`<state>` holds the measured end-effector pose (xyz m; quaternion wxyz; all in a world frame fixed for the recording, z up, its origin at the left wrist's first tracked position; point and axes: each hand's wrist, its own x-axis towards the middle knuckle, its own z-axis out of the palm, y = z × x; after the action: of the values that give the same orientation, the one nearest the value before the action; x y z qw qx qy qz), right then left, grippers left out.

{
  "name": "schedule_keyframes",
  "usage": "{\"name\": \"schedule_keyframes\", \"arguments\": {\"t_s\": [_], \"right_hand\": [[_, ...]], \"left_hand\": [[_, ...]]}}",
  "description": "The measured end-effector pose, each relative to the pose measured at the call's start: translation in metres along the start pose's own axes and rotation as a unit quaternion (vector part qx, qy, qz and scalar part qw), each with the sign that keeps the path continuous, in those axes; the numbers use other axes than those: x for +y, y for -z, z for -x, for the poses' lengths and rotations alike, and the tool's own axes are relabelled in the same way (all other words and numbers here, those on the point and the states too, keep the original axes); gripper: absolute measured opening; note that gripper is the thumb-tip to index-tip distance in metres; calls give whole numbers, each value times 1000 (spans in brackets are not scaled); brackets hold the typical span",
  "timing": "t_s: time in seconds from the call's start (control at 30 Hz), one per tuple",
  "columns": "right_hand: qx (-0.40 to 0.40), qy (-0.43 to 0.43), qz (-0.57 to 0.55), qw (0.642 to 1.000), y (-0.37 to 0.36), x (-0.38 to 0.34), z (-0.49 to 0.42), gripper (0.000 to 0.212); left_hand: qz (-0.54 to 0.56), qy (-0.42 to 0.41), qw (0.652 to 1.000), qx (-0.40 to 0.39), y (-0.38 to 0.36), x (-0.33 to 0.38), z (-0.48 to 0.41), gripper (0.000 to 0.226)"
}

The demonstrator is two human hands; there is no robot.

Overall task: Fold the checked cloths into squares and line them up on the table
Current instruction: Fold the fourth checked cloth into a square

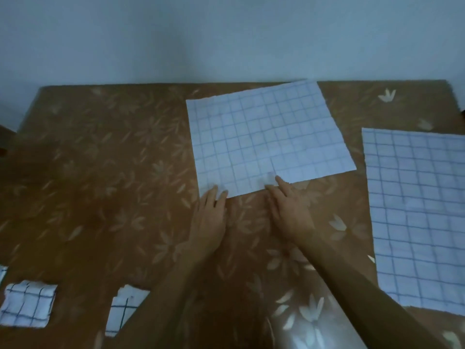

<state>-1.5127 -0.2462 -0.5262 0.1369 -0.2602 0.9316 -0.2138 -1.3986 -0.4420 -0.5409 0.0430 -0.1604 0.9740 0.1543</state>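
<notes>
A white cloth with blue checks (266,137) lies spread flat in the middle of the brown flowered table (113,177). My left hand (210,217) lies flat with straight fingers, its fingertips touching the cloth's near left corner. My right hand (289,210) reaches to the cloth's near edge, fingers stretched onto it where a small bit of hem looks lifted. A second unfolded checked cloth (417,215) lies flat at the right. Two folded checked squares sit near the front left: one folded square (27,303) and another folded square (123,308) partly hidden by my left forearm.
A pale wall rises behind the table's far edge. The corner of a further white cloth (2,272) shows at the left border. Bare tablecloth stretches across the left half between the spread cloth and the folded squares.
</notes>
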Motion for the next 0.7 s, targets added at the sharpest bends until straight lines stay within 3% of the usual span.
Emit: {"name": "schedule_keyframes", "arguments": {"t_s": [0.13,0.23,0.4,0.5,0.63,0.7], "right_hand": [[-4,21,5,1000,8,19,-35,46],[-12,41,10,999,-4,22,-48,47],[38,-11,-27,999,-34,15,-32,46],[31,31,-39,998,-38,2,-6,58],[-27,153,-23,988,-41,-13,32,79],[-20,166,3,986,-45,-22,49,83]], "left_hand": [[5,51,998,-42,8,-5,-55,63],[7,63,997,-54,6,-16,-69,58],[-7,36,999,14,3,-16,-47,24],[-14,26,999,31,5,-7,-28,6],[40,31,998,-38,5,13,-2,31],[60,29,996,-51,5,24,16,38]]}}
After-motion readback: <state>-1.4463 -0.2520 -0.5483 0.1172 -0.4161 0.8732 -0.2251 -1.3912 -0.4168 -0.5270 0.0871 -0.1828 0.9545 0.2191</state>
